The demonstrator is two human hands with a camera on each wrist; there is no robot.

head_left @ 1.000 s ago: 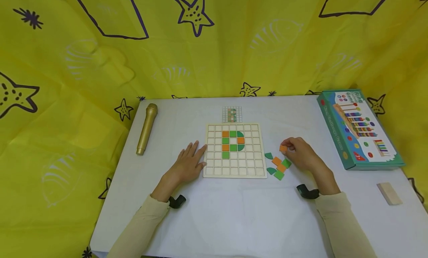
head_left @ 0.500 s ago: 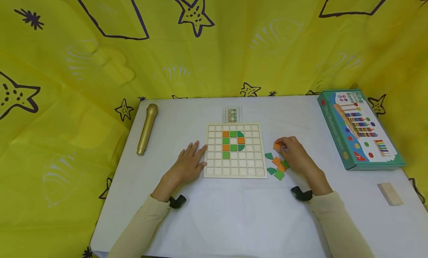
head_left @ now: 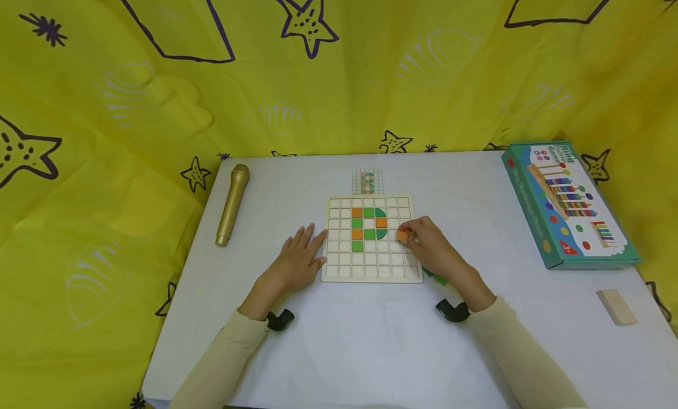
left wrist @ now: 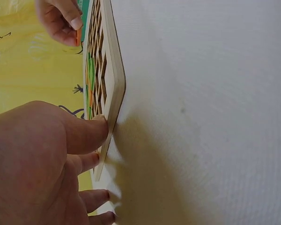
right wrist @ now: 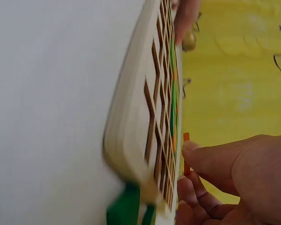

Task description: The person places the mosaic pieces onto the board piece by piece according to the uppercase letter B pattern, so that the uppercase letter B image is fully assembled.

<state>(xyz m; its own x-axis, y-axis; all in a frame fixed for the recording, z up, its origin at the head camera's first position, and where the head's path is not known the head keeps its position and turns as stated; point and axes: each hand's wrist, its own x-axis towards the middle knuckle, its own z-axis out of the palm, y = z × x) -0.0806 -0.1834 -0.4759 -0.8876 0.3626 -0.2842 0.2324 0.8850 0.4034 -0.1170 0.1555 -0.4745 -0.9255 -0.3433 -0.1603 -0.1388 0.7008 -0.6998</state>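
A wooden grid board (head_left: 339,272) lies mid-table, with orange and green tiles set in its cells in a P-like shape, including a green square tile (head_left: 358,246). My left hand (head_left: 298,260) lies with fingers spread at the board's left edge; in the left wrist view its thumb (left wrist: 86,133) touches the rim. My right hand (head_left: 435,248) pinches an orange square tile (head_left: 402,235) between thumb and fingers, over the right columns of the board. In the right wrist view that tile shows edge-on, raised above the grid. Loose green tiles (head_left: 435,276) show partly from under the right hand.
A small pattern card (head_left: 368,181) lies behind the board. A gold microphone (head_left: 233,206) is at the left, a boxed game (head_left: 572,206) at the right, and a pale wooden block (head_left: 617,307) near the right edge. A yellow patterned cloth (head_left: 339,73) hangs behind the table.
My right hand has carried the orange tile leftward from the loose pile to over the board's right side. The left hand has stayed in place.
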